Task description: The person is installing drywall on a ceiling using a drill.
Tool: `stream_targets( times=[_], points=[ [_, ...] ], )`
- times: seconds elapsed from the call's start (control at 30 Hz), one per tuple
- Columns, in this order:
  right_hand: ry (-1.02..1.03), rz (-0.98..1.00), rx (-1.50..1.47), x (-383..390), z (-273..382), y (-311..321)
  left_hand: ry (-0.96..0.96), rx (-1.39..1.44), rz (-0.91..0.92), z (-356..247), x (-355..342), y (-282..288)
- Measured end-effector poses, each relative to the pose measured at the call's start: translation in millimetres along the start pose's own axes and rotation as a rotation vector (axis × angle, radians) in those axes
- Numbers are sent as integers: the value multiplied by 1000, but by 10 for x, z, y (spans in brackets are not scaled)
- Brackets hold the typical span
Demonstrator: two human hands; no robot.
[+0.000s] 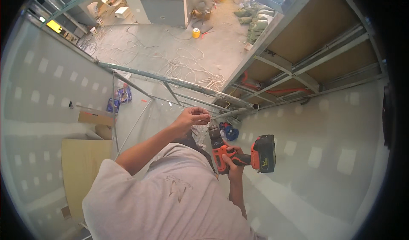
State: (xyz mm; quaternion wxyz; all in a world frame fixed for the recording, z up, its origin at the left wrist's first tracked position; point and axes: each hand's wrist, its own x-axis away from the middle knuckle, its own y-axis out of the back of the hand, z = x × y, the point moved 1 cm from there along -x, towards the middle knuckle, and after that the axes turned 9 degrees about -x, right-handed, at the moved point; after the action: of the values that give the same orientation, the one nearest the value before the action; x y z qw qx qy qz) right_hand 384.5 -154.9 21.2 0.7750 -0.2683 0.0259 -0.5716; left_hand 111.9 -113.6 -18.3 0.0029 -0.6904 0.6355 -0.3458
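Note:
My right hand (pixel 234 160) is wrapped round the handle of an orange and black cordless drill (pixel 220 154). The drill's chuck points away from me, and its chunky black battery sticks out to the right. Just left of the chuck, my left hand (pixel 195 117) is closed in a pinch, thumb against fingertips. Whatever it pinches is too small to make out. The two hands are apart, both in front of my light shirt.
A metal scaffold rail (pixel 170 80) crosses ahead of me. Patched wallboard stands on both sides, with open metal framing (pixel 294 72) at upper right. A loose white cable (pixel 183 67) lies tangled on the floor beyond. A plywood sheet (pixel 79 167) stands at left.

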Motion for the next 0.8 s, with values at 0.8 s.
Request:
stream_targets(
  times=[0.8],
  points=[
    [-159,556,98,-1557,35,-1774,-403,236,-317,-1101,715,1449]
  ],
)
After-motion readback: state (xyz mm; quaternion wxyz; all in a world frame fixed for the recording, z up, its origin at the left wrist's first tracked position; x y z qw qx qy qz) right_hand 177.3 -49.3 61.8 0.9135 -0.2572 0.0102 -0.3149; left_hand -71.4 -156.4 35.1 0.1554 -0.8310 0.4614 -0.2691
